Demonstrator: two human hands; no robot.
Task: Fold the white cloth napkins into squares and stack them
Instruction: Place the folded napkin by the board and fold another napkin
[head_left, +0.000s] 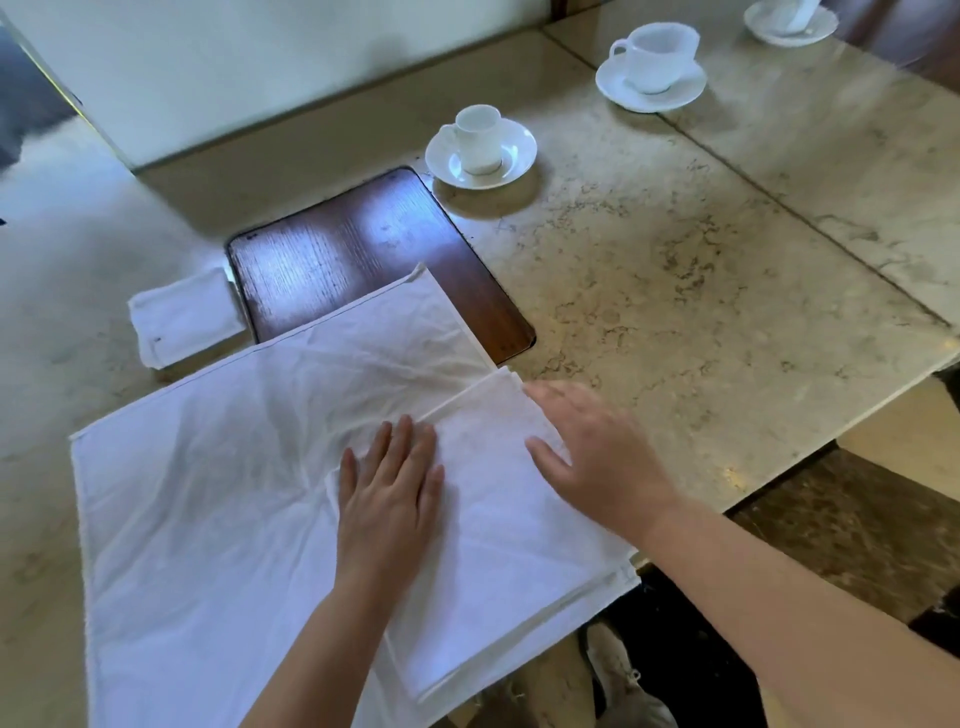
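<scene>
Pressed flat on the napkin (218, 493): left hand (389, 499), right hand (592, 457), fingers straight. Best smoothed slowly, edges lined up.

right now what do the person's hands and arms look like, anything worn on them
Both hands are bare: no gloves, rings, watch or bracelet show on the left hand or the right hand. Both forearms are bare too, with no sleeve in view as far as the frame's edge. The right hand is slightly blurred.

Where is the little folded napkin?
The folded napkin lies at the left on the table, beside the dark wooden panel, beyond the big cloth.
</scene>
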